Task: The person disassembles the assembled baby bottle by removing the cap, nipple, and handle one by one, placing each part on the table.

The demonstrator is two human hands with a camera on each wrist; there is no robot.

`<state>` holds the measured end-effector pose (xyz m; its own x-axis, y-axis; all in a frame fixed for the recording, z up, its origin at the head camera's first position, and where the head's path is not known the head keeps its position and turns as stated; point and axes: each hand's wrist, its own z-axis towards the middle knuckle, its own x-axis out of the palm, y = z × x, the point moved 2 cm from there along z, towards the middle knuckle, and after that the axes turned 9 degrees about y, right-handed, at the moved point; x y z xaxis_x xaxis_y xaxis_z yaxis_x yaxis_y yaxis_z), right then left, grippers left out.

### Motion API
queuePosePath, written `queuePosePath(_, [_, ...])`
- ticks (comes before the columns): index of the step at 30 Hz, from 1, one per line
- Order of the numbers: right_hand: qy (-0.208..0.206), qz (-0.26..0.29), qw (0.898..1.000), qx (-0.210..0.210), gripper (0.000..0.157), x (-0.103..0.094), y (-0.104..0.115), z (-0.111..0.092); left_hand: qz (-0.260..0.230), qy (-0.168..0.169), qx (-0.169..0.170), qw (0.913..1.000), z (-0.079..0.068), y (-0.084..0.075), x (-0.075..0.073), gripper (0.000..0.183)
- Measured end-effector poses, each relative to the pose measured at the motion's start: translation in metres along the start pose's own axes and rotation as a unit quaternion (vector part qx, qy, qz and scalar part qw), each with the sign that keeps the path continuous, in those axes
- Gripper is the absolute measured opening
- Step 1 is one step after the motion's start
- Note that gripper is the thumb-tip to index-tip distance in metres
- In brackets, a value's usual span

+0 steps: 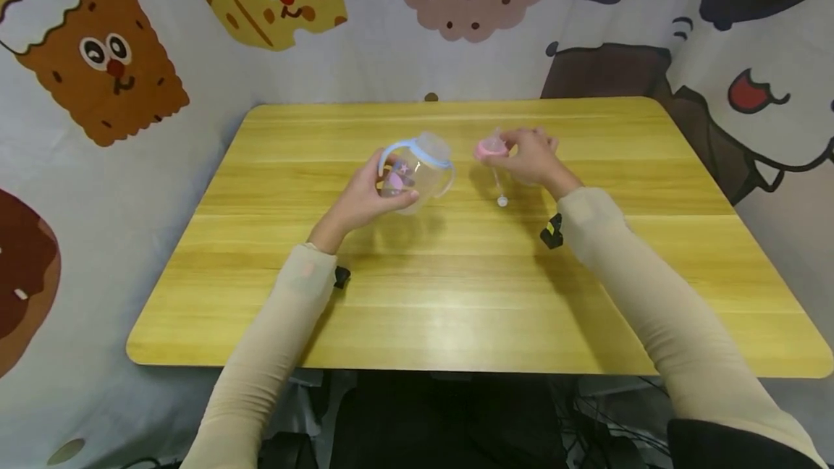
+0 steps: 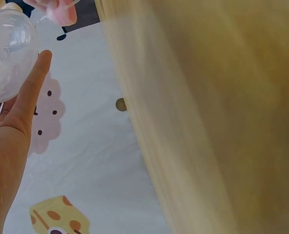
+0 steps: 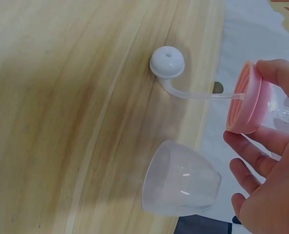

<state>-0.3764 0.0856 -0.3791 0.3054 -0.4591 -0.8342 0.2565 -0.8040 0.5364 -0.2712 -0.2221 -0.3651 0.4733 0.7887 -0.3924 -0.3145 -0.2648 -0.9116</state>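
Observation:
My left hand holds a clear baby bottle, its thumb along the near side and its fingers round the far side. The bottle has a pale blue ring with two handles and a printed pattern; it is tilted above the table. My right hand pinches a pink bottle collar between thumb and fingers. A clear nipple points up from the collar, and a thin straw with a white weighted ball hangs below it. Collar and bottle are apart.
A translucent cap stands on the table beside my right hand, hidden behind it in the head view. The wooden table has rounded corners. Behind it hangs a cloth printed with cartoon biscuits. Cables lie below the front edge.

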Motion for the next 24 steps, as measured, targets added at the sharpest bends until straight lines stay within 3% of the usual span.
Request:
queuePosePath(9, [0.001, -0.010, 0.999, 0.032, 0.065, 0.007, -0.005, 0.011, -0.047, 0.008, 0.020, 0.9987, 0.001, 0.006, -0.002, 0.066])
queuePosePath(16, [0.001, -0.010, 0.999, 0.047, 0.086, 0.016, -0.008, 0.014, -0.049, 0.001, 0.013, 0.9987, -0.001, 0.009, 0.001, 0.065])
queuePosePath(24, [-0.013, -0.039, 0.998, 0.045, 0.069, 0.018, -0.010, 0.021, -0.048, 0.002, 0.015, 0.9987, 0.001, 0.007, -0.001, 0.063])
